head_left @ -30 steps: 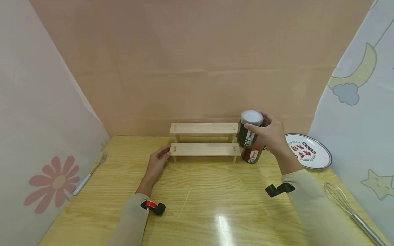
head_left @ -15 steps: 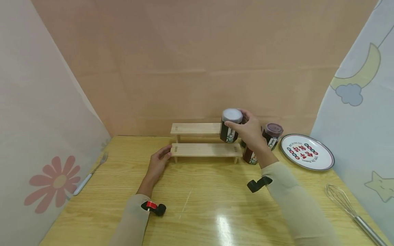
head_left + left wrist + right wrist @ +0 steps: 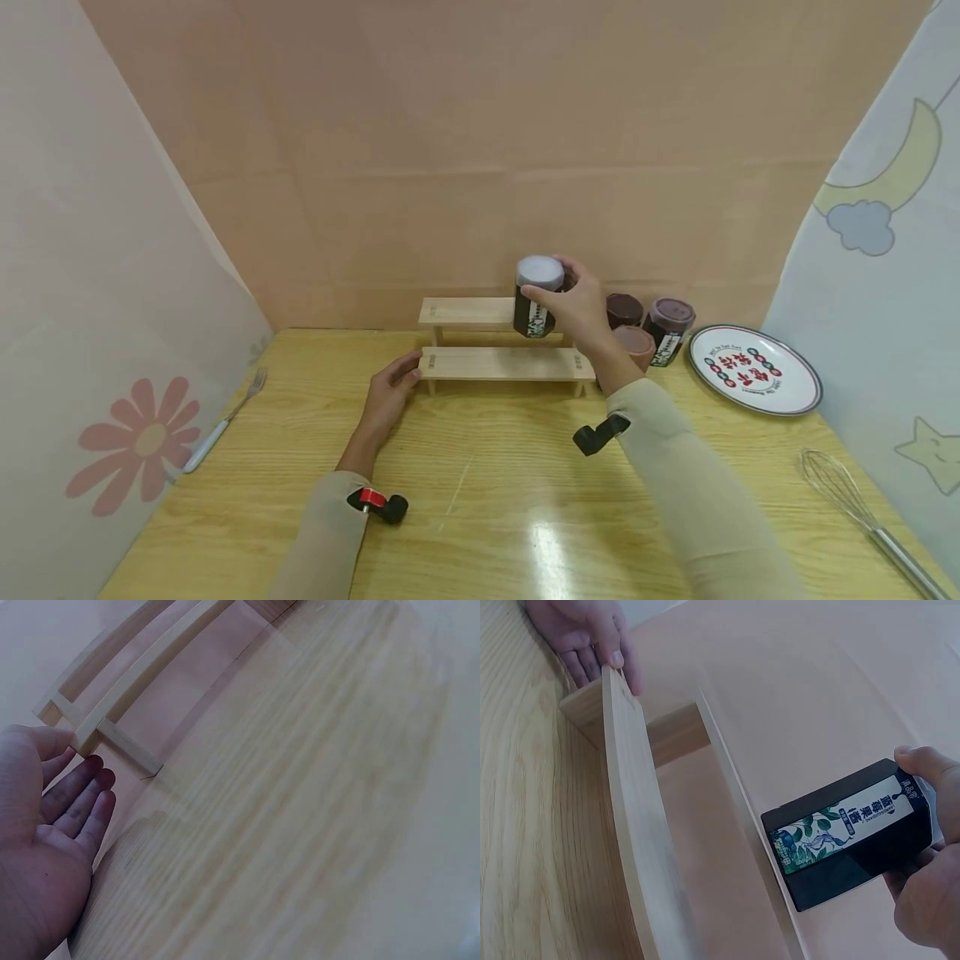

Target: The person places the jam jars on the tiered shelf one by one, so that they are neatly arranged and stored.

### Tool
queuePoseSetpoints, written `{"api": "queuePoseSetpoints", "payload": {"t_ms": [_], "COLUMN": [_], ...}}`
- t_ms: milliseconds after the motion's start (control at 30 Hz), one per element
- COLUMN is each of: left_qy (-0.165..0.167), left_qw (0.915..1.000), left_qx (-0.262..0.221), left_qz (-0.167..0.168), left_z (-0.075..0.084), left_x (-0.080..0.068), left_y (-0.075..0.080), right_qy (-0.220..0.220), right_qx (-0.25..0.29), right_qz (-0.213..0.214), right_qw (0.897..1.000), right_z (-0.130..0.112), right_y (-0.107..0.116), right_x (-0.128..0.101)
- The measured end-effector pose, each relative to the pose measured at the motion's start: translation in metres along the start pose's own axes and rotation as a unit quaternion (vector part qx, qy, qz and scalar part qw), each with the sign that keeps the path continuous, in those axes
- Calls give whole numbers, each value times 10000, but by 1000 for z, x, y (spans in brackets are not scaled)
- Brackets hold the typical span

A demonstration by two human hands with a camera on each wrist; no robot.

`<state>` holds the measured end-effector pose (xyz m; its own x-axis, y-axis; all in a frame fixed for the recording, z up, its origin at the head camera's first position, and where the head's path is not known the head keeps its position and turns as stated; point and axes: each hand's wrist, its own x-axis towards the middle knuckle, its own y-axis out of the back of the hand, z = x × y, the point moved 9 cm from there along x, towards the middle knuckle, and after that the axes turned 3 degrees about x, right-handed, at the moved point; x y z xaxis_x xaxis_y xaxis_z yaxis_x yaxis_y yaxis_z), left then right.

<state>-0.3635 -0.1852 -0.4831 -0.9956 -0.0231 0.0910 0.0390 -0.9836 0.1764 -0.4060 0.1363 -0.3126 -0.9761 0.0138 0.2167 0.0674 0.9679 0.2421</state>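
Dark jar (image 3: pixel 536 302), pale lid, held over the right half of the upper step of the wooden rack (image 3: pixel 504 364); whether its base touches the step, we cannot tell. Our right hand (image 3: pixel 579 310) clamps round lid and shoulder, jar upright. Our left hand (image 3: pixel 388 393) lies flat, fingers straight against the rack's left end. We judge the step wants the base level and square on the narrow board, rack kept braced. Three more jars (image 3: pixel 651 327) stand just right of the rack; plate (image 3: pixel 753 369) beyond them; fork (image 3: pixel 221 422) far left.
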Motion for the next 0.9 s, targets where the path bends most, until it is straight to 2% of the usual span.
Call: {"api": "queuePoseSetpoints", "payload": {"t_ms": [333,667,900], "left_qy": [-46,-64,112], "left_qw": [10000,9999,9999], "left_qx": [75,97,26], "left_qz": [37,1,-108], "left_z": [-3,-2,-3], "left_x": [1,-1,-1], "left_y": [0,-1,-1], "right_qy": [178,274,289], "right_qx": [196,98,120], "right_qz": [-156,-97,-162], "right_qw": [9995,9995,9994], "right_z": [-3,-5,-8], "right_y": [-26,-50,-67], "right_x": [9,18,24]}}
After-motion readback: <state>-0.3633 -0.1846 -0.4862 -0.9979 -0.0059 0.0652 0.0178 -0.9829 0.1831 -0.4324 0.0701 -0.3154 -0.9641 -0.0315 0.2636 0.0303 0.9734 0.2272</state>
